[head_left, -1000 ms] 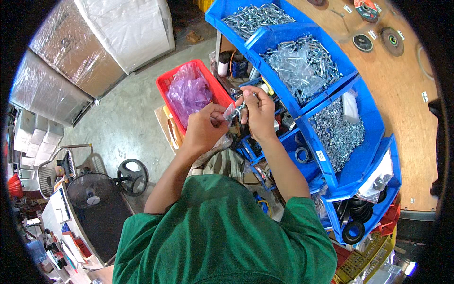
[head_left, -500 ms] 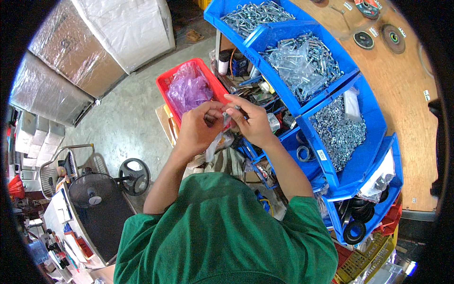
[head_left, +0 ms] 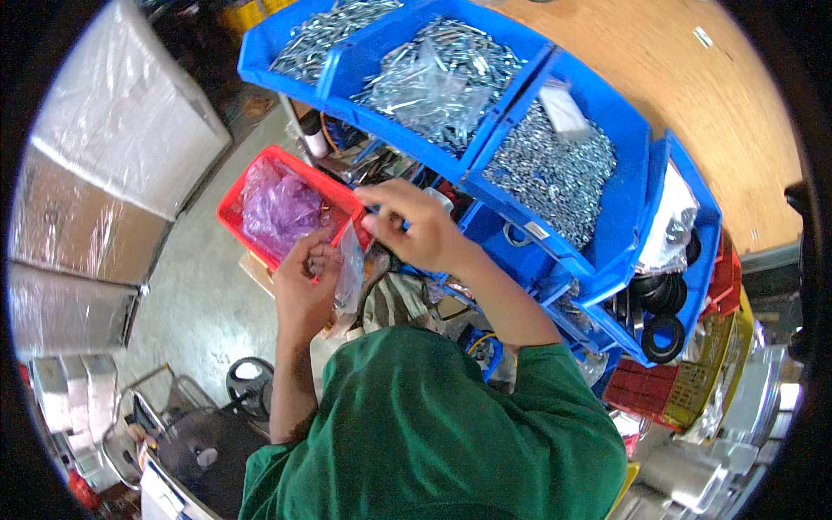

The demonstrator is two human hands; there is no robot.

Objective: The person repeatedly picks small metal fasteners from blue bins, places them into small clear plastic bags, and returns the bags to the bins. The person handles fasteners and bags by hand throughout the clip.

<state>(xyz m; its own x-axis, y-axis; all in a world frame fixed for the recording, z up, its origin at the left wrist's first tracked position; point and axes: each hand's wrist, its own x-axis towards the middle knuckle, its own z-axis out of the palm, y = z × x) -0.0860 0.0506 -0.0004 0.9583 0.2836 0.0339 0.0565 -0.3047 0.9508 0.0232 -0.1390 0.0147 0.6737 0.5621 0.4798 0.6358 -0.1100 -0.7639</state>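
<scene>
My left hand (head_left: 308, 276) is closed, fingers curled, on a small clear plastic bag (head_left: 349, 270) that hangs beside its fingertips. Just right of the bag is my right hand (head_left: 414, 227), slightly blurred. Its forefinger and thumb are apart, the other fingers are bent, and I see nothing between them. Beyond the left hand sits a red plastic basket (head_left: 227, 211) with a crumpled purple plastic bag (head_left: 279, 204) in it. What the clear bag contains, if anything, cannot be made out.
Blue bins (head_left: 472, 169) of metal fasteners curve along the right, one with black rings (head_left: 663, 338). Behind them lies a wooden tabletop (head_left: 737, 104). Wrapped boxes (head_left: 95, 208) stand at left, with a black fan (head_left: 206, 455) lower down. Tools clutter the space under the bins.
My hands, together around the small bag before, have moved apart; the right has drawn away from it. The view has turned, so bins and basket appear further left.
</scene>
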